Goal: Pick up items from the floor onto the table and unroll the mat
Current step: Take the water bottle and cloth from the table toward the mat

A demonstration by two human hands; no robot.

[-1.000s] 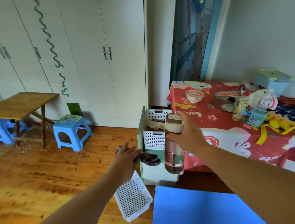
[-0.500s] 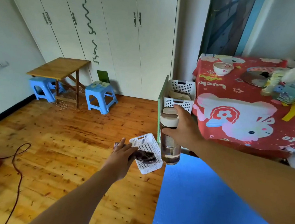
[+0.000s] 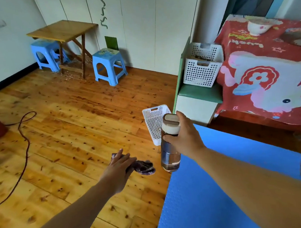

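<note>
My right hand (image 3: 184,136) grips a clear water bottle (image 3: 170,157) with a beige lid, held upright above the floor at the mat's edge. My left hand (image 3: 119,167) holds a dark purple cloth (image 3: 144,167) that hangs out to the right of my fingers. A blue mat (image 3: 216,190) lies flat on the wooden floor at the lower right. A small white perforated basket (image 3: 154,122) lies on the floor just behind the bottle. The table with the red cartoon cloth (image 3: 270,78) stands at the right.
A larger white basket (image 3: 202,67) sits on a green-topped white cabinet (image 3: 195,99) beside the table. A bowl (image 3: 257,25) stands on the tablecloth. A wooden folding table (image 3: 62,30) and blue stools (image 3: 110,66) stand by the wardrobe. A dark red cable (image 3: 23,143) crosses the floor at left.
The view has tilted down and turned left, so the table's far items have left the frame. Both hands sit lower in view, still holding the bottle and the cloth.
</note>
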